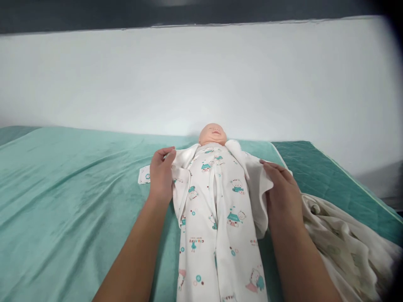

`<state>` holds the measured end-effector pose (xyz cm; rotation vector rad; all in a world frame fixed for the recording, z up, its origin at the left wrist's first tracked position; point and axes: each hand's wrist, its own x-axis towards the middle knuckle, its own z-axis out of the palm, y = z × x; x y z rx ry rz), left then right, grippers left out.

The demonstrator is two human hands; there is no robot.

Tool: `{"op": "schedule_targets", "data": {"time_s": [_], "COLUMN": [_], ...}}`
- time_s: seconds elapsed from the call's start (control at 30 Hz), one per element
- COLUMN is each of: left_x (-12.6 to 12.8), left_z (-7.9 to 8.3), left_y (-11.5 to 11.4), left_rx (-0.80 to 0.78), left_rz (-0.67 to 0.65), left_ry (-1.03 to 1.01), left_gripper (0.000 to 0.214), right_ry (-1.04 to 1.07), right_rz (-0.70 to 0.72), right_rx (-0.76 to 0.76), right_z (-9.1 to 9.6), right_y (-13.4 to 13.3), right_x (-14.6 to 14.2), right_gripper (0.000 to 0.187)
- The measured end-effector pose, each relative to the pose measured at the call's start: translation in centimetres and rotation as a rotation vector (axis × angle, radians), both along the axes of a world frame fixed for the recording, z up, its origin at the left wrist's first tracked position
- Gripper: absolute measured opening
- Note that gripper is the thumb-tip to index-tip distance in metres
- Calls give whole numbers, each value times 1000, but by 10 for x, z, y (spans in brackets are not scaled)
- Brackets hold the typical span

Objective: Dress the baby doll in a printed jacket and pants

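A baby doll lies on its back on a teal blanket, head toward the wall. It wears a white printed romper with teal houses and bears. My left hand rests on the romper's left sleeve edge, fingers curled around the fabric. My right hand lies on the right sleeve, fingers extended and pressing the cloth flat.
A crumpled cream cloth lies at the right beside the doll. A darker quilted teal mat shows under it. A white wall runs behind the bed.
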<state>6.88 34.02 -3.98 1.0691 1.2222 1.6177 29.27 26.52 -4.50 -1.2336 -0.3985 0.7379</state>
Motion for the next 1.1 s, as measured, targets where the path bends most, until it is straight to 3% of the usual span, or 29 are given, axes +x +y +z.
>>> {"op": "schedule_targets", "data": {"time_s": [0.07,0.17,0.4,0.53,0.63,0.7,0.8,0.97,1.1], "left_x": [2,7,5,-3,-18,-28,-32,-17,-8], "left_z": [-2,-2,-2,-1,0,-1,-3,-7,-10], "left_y": [1,-2,1,5,10,12,13,11,12], "left_rx": [-73,-46,-73,-5,-12,-70,-59,220,271], "left_rz": [-5,-75,-238,-101,141,274,324,170,-40], "left_ry": [191,469,629,742,877,974,1130,1257,1262], "left_gripper": [30,31,28,19,16,16,18,23,27], "right_ry": [-157,-433,-521,-506,-499,-495,-550,-820,-835], "right_rz": [112,205,265,206,-13,-157,-191,11,73], "right_rx": [-112,-276,-266,-269,-288,-304,-332,-236,-227], "right_z": [-1,0,-4,-10,-12,-13,-14,-21,-24], "right_y": [1,2,5,8,7,6,8,15,16], "right_x": [-2,-5,-3,3,16,25,28,11,5], "right_gripper": [36,48,46,37,31,33,42,48,49]}}
